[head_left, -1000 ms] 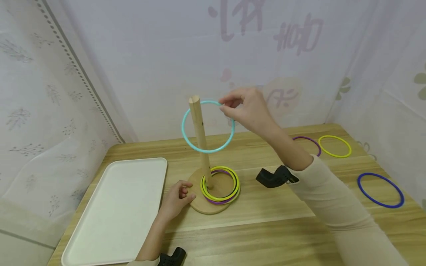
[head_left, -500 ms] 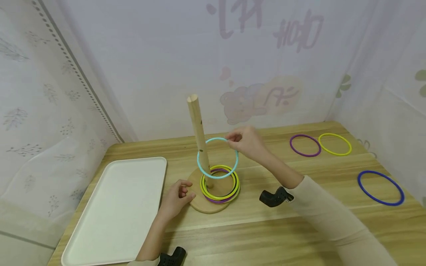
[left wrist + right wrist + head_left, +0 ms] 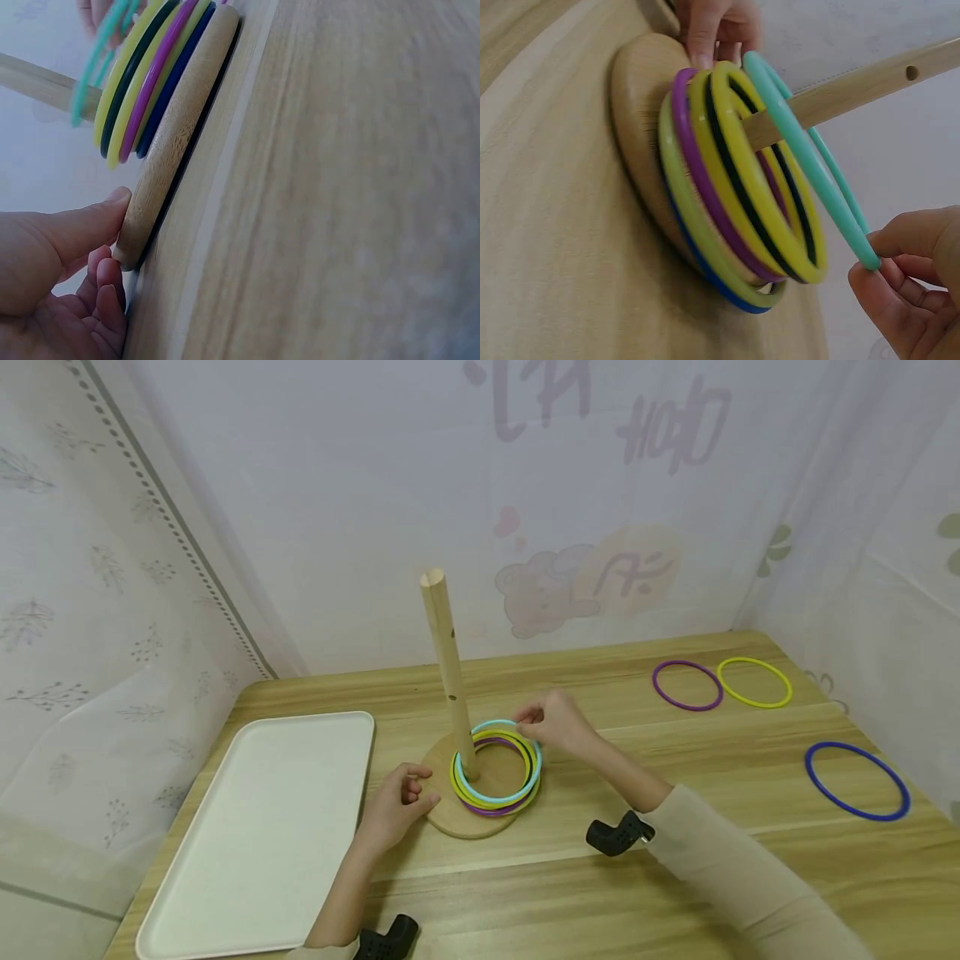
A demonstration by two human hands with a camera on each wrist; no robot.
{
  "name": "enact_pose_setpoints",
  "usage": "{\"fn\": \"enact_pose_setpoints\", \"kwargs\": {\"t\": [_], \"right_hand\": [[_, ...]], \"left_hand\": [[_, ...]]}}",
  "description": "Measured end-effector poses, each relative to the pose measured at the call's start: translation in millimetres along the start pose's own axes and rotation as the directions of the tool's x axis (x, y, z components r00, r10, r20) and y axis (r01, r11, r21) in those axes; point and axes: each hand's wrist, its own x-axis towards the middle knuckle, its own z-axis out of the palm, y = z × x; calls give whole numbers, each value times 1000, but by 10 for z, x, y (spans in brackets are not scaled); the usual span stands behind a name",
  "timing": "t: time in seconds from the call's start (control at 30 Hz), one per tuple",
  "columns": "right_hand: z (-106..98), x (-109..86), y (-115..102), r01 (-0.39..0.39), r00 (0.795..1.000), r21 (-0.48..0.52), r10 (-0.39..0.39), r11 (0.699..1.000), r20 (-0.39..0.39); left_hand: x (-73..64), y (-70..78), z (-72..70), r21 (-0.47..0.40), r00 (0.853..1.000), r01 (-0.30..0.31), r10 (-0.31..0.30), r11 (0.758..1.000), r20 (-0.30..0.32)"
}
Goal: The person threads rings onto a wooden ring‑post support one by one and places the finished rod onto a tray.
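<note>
My right hand (image 3: 555, 724) pinches the rim of a turquoise ring (image 3: 814, 161) between thumb and fingers. That ring encircles the upright wooden pole (image 3: 447, 668), tilted just above a stack of rings near the foot. In the right wrist view, the stack holds a yellow ring (image 3: 740, 172) on top, then a black ring, another yellow one, a purple ring (image 3: 688, 142), a yellow-green one and a blue ring (image 3: 731, 295) lowest. My left hand (image 3: 392, 810) grips the left edge of the round wooden base (image 3: 169, 146), thumb on its upper face and curled fingers by its side.
A white tray (image 3: 255, 835) lies on the wooden table (image 3: 600, 902) at the left. On the right side rest a purple ring (image 3: 686, 707), a yellow ring (image 3: 757, 705) and a blue ring (image 3: 873, 817). A printed curtain (image 3: 360, 527) hangs behind the table.
My right hand has lowered the turquoise ring along the pole, from near its top down to the stack. The left hand has kept its grip on the base.
</note>
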Motion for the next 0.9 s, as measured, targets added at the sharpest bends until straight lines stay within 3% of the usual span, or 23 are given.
{"fn": "enact_pose_setpoints", "kwargs": {"t": [0.9], "right_hand": [[159,18,126,-38,999,9,38,999,31]], "left_hand": [[4,-22,0,17,1000,-18,18,1000,-7]]}}
